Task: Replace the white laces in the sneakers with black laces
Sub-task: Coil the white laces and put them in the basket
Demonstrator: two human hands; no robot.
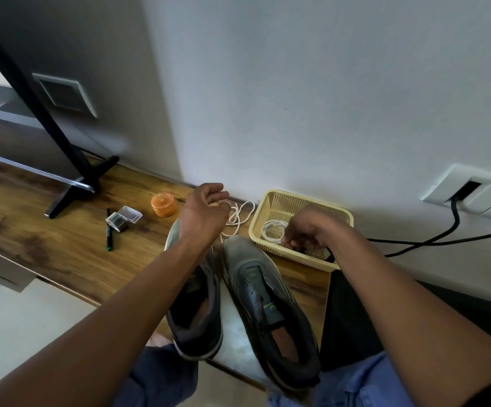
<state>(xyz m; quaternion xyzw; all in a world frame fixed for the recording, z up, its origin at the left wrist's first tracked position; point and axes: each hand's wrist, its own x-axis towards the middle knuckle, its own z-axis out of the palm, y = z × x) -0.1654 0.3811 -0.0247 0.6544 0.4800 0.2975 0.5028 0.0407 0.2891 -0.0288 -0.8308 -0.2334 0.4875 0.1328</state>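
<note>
Two dark sneakers stand side by side at frame centre, toes pointing up-frame, on the wooden tabletop (62, 248). Left sneaker (197, 318) is partly covered by the left forearm; right sneaker (267, 301) shows its tongue and eyelet rows with no lace threaded.

Left hand (203, 212) is raised above the toe of the left sneaker, just above frame centre. Fingers loosely curled, thumb and fingertips brought close together at a loose white lace (238, 214) that lies coiled on the tabletop between the hand and the basket. Contact looks like a pinch, but the exact grip is partly hidden by the knuckles.

Right hand (306, 233) reaches down into the yellow mesh basket (270, 198), right of centre. Fingers curled downward and nearly closed around something dark at the basket floor; cannot tell what it is. A second white lace coil (272, 230) lies inside the basket, just left of this hand.

Left of centre: orange jar (164, 204), clear plastic case (123, 218), black pen (108, 233).
</note>
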